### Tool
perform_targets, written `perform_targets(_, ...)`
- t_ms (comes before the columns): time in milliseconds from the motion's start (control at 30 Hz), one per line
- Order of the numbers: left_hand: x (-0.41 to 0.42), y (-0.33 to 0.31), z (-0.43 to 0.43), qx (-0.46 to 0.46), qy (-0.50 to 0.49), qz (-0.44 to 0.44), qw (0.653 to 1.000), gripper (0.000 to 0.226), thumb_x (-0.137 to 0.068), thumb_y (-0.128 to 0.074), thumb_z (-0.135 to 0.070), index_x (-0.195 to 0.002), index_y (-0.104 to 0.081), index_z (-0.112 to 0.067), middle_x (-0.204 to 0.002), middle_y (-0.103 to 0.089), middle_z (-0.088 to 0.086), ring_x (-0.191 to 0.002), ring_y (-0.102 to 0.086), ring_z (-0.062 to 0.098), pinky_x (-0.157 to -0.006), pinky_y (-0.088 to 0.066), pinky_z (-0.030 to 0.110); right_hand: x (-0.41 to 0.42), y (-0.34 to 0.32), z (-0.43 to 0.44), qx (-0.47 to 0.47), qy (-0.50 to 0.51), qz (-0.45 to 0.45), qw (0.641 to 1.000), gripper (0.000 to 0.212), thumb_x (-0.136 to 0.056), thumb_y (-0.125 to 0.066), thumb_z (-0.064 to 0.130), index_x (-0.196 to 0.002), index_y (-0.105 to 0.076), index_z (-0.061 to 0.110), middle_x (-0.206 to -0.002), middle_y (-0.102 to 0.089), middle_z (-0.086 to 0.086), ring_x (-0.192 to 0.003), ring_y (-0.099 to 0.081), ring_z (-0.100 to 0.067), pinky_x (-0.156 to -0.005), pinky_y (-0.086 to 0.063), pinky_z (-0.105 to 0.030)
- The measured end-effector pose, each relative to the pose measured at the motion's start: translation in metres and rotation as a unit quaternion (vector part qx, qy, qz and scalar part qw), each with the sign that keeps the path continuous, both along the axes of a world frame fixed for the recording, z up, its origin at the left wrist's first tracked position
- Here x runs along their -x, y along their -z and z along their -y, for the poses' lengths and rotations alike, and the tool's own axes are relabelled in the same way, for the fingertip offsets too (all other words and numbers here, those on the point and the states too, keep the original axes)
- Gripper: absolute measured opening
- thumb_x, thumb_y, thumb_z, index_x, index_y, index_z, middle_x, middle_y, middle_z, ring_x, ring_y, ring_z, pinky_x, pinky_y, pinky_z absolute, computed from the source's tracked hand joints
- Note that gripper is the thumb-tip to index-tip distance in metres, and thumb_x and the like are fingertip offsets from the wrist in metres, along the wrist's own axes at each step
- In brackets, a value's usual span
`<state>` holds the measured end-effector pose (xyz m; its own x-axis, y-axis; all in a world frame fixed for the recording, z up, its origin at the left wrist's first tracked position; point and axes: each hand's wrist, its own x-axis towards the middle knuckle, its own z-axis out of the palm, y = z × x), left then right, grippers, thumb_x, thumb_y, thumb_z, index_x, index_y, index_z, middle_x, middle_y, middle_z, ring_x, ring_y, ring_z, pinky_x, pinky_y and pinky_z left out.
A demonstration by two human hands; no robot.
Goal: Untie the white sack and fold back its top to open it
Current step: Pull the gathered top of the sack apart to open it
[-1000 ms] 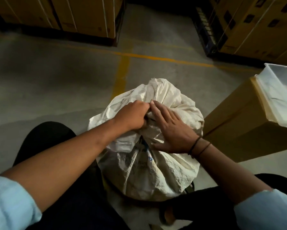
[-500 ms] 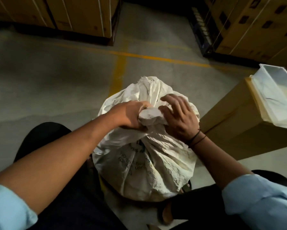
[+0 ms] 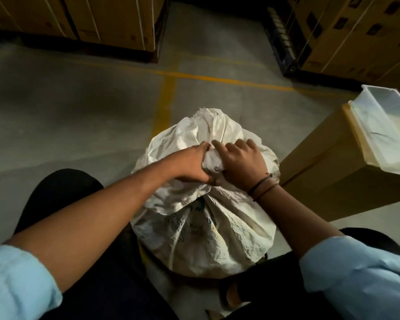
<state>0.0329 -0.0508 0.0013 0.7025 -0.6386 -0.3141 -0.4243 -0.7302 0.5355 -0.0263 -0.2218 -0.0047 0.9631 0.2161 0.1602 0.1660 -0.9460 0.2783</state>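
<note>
The white sack (image 3: 208, 232) stands on the floor between my knees, bulging, with faded blue print on its side. Its top is bunched into a twisted knot (image 3: 214, 159) with loose fabric flaring out behind it. My left hand (image 3: 192, 166) grips the knot from the left, fingers curled into the fabric. My right hand (image 3: 243, 168) clamps over the knot from the right, index finger stretched along the top; two dark bands circle that wrist. Both hands touch each other over the knot, which they mostly hide.
A long cardboard box (image 3: 337, 172) lies close on the right with a clear plastic tub (image 3: 388, 125) on it. Stacked cartons on pallets (image 3: 106, 21) line the back left, and more cartons (image 3: 356, 35) the back right. Yellow floor lines (image 3: 169, 93) cross the grey concrete ahead.
My right hand has gone from flat on the sack's side to clamped over the knot. My left hand stayed on the knot; the bunched top has shifted slightly.
</note>
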Motion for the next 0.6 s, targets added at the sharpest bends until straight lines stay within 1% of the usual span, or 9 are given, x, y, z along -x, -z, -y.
perform_targets(33, -0.007, -0.004, -0.004, -0.005, 0.019, -0.015, 1.0, 0.118, -0.064, -0.086, -0.059, -0.153, -0.019, -0.02, -0.141, -0.054, 0.007, -0.118, -0.058, 0.027, -0.09, -0.047, 0.032, -0.001, 0.005, 0.001, 0.017, 0.021, 0.047, 0.999, 0.049, -0.08, -0.061, 0.017, -0.128, -0.058, 0.017, -0.08, -0.07, -0.004, -0.075, -0.063, -0.031, -0.074, -0.041, -0.04)
perform_targets(100, -0.014, -0.006, -0.011, -0.028, 0.028, -0.005, 0.999, 0.12, -0.062, -0.088, -0.057, -0.153, -0.017, -0.025, -0.127, -0.062, 0.007, -0.107, -0.062, 0.026, -0.089, -0.052, 0.037, -0.002, 0.009, 0.0, 0.027, 0.056, 0.082, 0.995, 0.042, -0.08, -0.05, 0.007, -0.12, -0.059, 0.015, -0.075, -0.067, -0.005, -0.073, -0.06, -0.031, -0.076, -0.038, -0.043)
perform_targets(200, -0.002, 0.001, -0.01, -0.078, -0.001, 0.125, 0.989, 0.084, -0.076, -0.078, -0.035, -0.143, -0.029, -0.023, -0.095, -0.066, 0.004, -0.081, -0.062, 0.024, -0.067, -0.051, 0.038, 0.001, 0.006, -0.006, 0.018, 0.085, -0.04, 0.995, 0.045, -0.087, -0.05, 0.017, -0.132, -0.049, 0.016, -0.105, -0.07, -0.008, -0.102, -0.059, -0.034, -0.095, -0.038, -0.052)
perform_targets(300, 0.019, 0.018, 0.002, -0.054, 0.048, 0.323, 0.944, 0.061, -0.083, -0.067, -0.015, -0.137, -0.038, -0.013, -0.1, -0.07, 0.009, -0.087, -0.07, 0.029, -0.06, -0.046, 0.036, 0.009, 0.0, 0.004, -0.06, 0.045, -0.198, 0.977, 0.101, -0.083, -0.064, 0.055, -0.157, -0.013, 0.008, -0.158, -0.032, -0.011, -0.149, -0.022, -0.034, -0.12, -0.02, -0.056)
perform_targets(367, 0.025, 0.023, 0.005, 0.018, 0.074, 0.402, 0.912, 0.049, -0.086, -0.064, -0.012, -0.132, -0.045, -0.007, -0.104, -0.069, 0.013, -0.087, -0.07, 0.031, -0.059, -0.052, 0.039, 0.012, -0.009, 0.015, -0.141, -0.035, -0.189, 0.971, 0.116, -0.079, -0.071, 0.059, -0.16, -0.005, 0.009, -0.164, -0.024, -0.009, -0.153, -0.019, -0.028, -0.122, -0.023, -0.05)
perform_targets(400, 0.027, 0.022, 0.005, 0.061, 0.075, 0.412, 0.906, 0.046, -0.086, -0.062, -0.014, -0.129, -0.048, -0.004, -0.102, -0.069, 0.015, -0.085, -0.07, 0.032, -0.059, -0.053, 0.039, 0.013, -0.009, 0.02, -0.154, -0.07, -0.156, 0.973, 0.116, -0.079, -0.073, 0.057, -0.16, -0.006, 0.009, -0.159, -0.035, -0.01, -0.146, -0.034, -0.028, -0.116, -0.035, -0.047)
perform_targets(467, 0.03, 0.023, 0.003, 0.12, 0.064, 0.384, 0.913, 0.048, -0.085, -0.063, -0.019, -0.127, -0.049, -0.002, -0.098, -0.069, 0.016, -0.082, -0.068, 0.033, -0.06, -0.054, 0.039, 0.014, -0.002, 0.022, -0.142, -0.113, -0.07, 0.981, 0.107, -0.084, -0.071, 0.053, -0.159, -0.011, 0.007, -0.13, -0.063, -0.011, -0.107, -0.065, -0.03, -0.085, -0.056, -0.042)
perform_targets(533, 0.027, 0.023, 0.002, 0.139, 0.047, 0.316, 0.937, 0.059, -0.083, -0.068, -0.027, -0.132, -0.041, -0.008, -0.101, -0.068, 0.014, -0.087, -0.067, 0.033, -0.065, -0.056, 0.039, 0.014, 0.009, 0.017, -0.12, -0.131, 0.022, 0.984, 0.087, -0.092, -0.065, 0.038, -0.157, -0.02, 0.002, -0.103, -0.068, -0.008, -0.076, -0.065, -0.028, -0.064, -0.052, -0.038)
perform_targets(600, 0.017, 0.022, -0.001, 0.133, 0.035, 0.215, 0.967, 0.076, -0.077, -0.075, -0.043, -0.136, -0.033, -0.018, -0.115, -0.066, 0.009, -0.1, -0.065, 0.028, -0.076, -0.057, 0.041, 0.013, 0.02, 0.016, -0.099, -0.117, 0.085, 0.984, 0.074, -0.09, -0.061, 0.019, -0.154, -0.029, 0.001, -0.092, -0.065, -0.007, -0.067, -0.06, -0.028, -0.057, -0.047, -0.039)
